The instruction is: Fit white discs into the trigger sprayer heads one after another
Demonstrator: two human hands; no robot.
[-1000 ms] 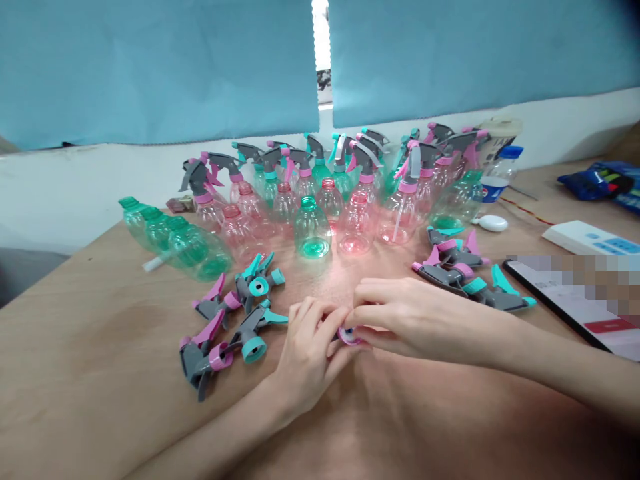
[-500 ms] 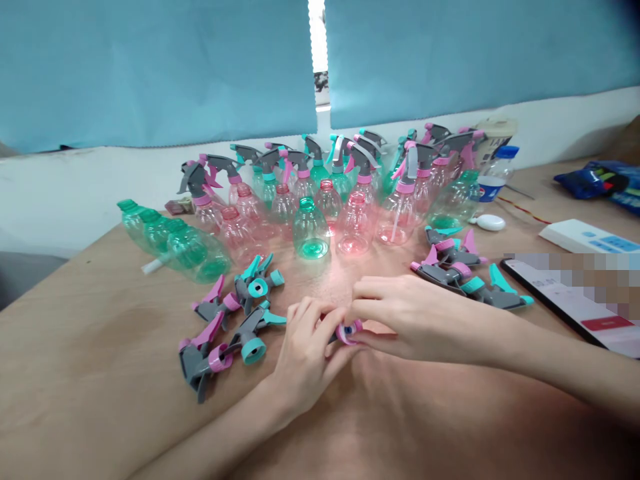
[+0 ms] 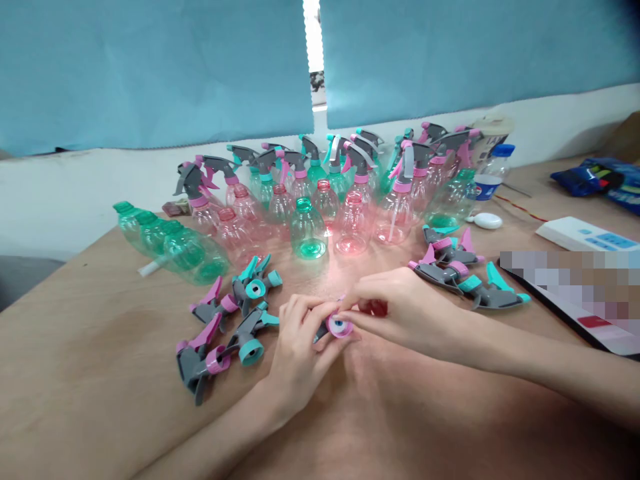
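Note:
My left hand (image 3: 300, 343) is closed around a grey trigger spray head (image 3: 339, 326), with its pink collar facing up toward me. Much of its grey body is hidden in the fingers. My right hand (image 3: 403, 303) pinches at the collar's upper edge with thumb and forefinger; its other fingers curl. Left of my hands lie several loose spray heads (image 3: 251, 351), grey with pink or teal parts. More loose spray heads (image 3: 493, 290) lie to the right, near my right forearm. A green bottle (image 3: 309, 233) and a pink bottle (image 3: 352, 230), both without heads, stand beyond my hands.
Several bottles with spray heads (image 3: 360, 163) crowd the back of the table. Green bottles (image 3: 187, 250) lie tilted at the left, a thin whitish tube beside them. A phone (image 3: 565, 307), a white box (image 3: 585, 237), a blue-capped drink bottle (image 3: 490, 177) and a blue packet (image 3: 595, 183) are at the right.
Both hands have shifted slightly left with the spray head, and its collar opening has turned more toward me. My right fingers have moved from the collar's right side to its top.

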